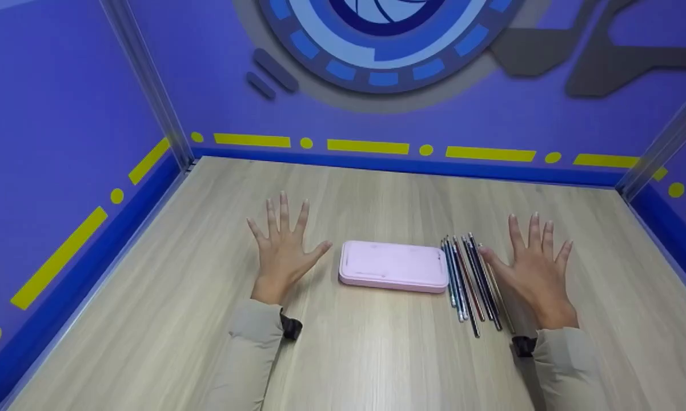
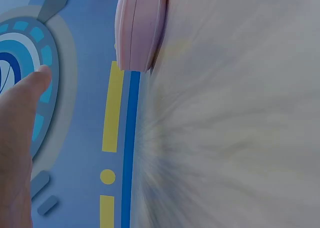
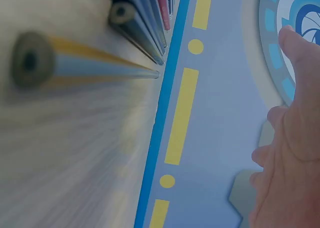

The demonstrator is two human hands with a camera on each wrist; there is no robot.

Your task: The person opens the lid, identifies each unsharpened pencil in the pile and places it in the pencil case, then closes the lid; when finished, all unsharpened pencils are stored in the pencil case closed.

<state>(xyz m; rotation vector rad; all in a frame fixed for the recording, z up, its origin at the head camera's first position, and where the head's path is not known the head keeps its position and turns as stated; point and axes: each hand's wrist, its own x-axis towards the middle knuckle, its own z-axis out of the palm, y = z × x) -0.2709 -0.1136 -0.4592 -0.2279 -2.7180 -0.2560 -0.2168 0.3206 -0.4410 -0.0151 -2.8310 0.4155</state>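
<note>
A closed pink pencil case (image 1: 394, 265) lies flat on the table, between the two hands. Just right of it, several pencils (image 1: 471, 279) lie side by side, pointing away from the person, in dark, blue, red and gold tones. My left hand (image 1: 283, 254) is spread with straight fingers, left of the case and holding nothing. On the other side, my right hand (image 1: 537, 277) has its fingers splayed too; its thumb comes close to the pencils in the head view. In the right wrist view, the flat end of a yellow-striped pencil (image 3: 32, 60) shows large, apart from that hand.
The wood-grain table (image 1: 343, 359) is enclosed by blue printed panels (image 1: 234, 114) at the back and both sides. Metal posts (image 1: 148, 74) stand at the rear corners. A black strap (image 1: 291, 327) sits at the left sleeve cuff, another strap (image 1: 524, 346) at the right.
</note>
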